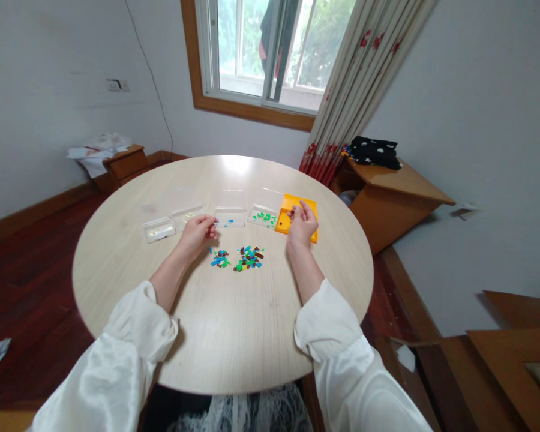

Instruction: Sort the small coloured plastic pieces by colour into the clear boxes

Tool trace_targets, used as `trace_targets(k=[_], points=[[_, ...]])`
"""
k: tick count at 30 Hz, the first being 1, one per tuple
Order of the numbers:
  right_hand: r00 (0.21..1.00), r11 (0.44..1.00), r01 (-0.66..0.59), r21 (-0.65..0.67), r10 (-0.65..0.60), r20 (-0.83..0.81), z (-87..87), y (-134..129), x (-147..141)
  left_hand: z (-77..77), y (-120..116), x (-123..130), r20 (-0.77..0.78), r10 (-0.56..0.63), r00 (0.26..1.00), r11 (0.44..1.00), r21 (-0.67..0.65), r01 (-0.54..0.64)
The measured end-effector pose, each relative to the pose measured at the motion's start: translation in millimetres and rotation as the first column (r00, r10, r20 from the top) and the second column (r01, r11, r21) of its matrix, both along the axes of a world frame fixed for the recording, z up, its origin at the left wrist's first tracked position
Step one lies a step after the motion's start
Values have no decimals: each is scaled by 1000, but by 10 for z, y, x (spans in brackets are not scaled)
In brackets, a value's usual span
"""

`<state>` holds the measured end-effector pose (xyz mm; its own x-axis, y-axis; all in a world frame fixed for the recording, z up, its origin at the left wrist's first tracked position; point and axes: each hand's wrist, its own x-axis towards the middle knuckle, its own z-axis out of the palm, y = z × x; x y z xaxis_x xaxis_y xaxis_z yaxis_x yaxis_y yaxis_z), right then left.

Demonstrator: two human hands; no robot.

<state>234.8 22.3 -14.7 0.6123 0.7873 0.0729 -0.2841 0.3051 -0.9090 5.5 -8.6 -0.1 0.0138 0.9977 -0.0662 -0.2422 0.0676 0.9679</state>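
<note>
Bricks [250,259] in 2 piles, bare table [225,336] to near edge [234,390], both hands' fingers [206,223] bent, grip unclear

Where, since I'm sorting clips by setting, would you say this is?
Probably a room in a home, though that isn't certain: a wood-framed window has a red-patterned curtain beside it, and a round table stands on a dark-red floor.

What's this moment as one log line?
left hand: at clear box with blue pieces | right hand: at yellow box | two mixed-colour brick piles: on round table
</note>
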Motion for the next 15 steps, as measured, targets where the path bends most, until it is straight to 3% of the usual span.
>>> trace_targets(k=[2,6,11,15], points=[[975,988,151,36,-155,160,-38,51,130,2,0,1,0,-2,1000,1000,2,2],[901,959,254,123,-281,332,-129,124,317,8,-5,2,8,-2,1000,1000,10,2],[872,911,389,135,-412,266,-110,108,363,17,-10,6,19,4,1000,1000,9,-5],[879,906,410,104,-424,218,-36,46,336,17,-11,9,13,8,1000,1000,10,-8]])
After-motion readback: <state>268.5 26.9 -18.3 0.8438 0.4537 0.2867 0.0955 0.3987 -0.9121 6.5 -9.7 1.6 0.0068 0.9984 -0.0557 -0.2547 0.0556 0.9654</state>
